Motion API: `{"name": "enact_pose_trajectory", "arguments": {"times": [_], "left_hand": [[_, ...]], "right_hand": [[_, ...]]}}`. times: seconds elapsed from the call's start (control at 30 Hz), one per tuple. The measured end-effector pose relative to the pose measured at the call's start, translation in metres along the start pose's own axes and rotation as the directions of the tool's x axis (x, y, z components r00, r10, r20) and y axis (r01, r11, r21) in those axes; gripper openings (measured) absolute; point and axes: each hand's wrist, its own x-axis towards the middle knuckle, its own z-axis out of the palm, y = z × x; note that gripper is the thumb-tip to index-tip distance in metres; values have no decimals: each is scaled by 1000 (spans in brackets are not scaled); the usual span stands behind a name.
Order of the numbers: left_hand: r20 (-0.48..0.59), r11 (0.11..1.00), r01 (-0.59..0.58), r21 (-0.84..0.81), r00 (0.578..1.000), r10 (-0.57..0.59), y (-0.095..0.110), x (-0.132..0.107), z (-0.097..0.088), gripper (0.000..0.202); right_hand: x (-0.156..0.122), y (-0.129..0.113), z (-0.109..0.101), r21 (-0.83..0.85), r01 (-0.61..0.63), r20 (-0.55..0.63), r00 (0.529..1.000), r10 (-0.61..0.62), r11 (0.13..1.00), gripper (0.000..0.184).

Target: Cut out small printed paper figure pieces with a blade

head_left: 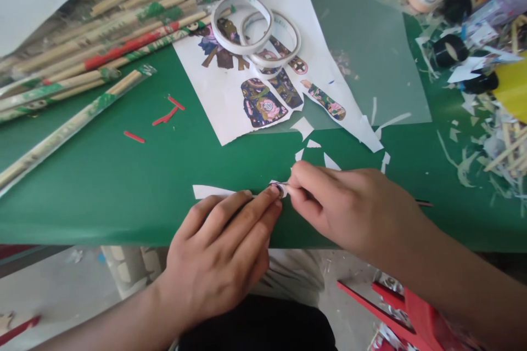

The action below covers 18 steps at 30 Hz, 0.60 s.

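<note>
Head view of a green tabletop near its front edge. The left hand lies knuckles-up with its fingers extended, the fingertips pressing a small printed cutout and the end of a white paper strip against the surface. The right hand is closed in a pinch on the other side of the same cutout, thumb and forefinger meeting the left fingertips. Behind the hands lie a printed sheet with coloured figure parts, two tape rolls resting on it, white paper scraps, red slivers and a pile of bamboo sticks. The cutout is small and mostly covered by the fingers, so uneven pull between the hands would likely tear or crease it; it lies close to the edge and could slip off if released, and a sweep of either forearm could scatter the loose scraps.
</note>
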Motion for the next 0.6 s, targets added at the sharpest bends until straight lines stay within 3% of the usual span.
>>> {"name": "enact_pose_trajectory", "arguments": {"times": [0.6], "left_hand": [[-1, 1000, -12, -3, 1000, 12, 0, 0, 0, 34]], "right_hand": [[-8, -17, 0, -79, -120, -51, 992, 116, 990, 23]]}}
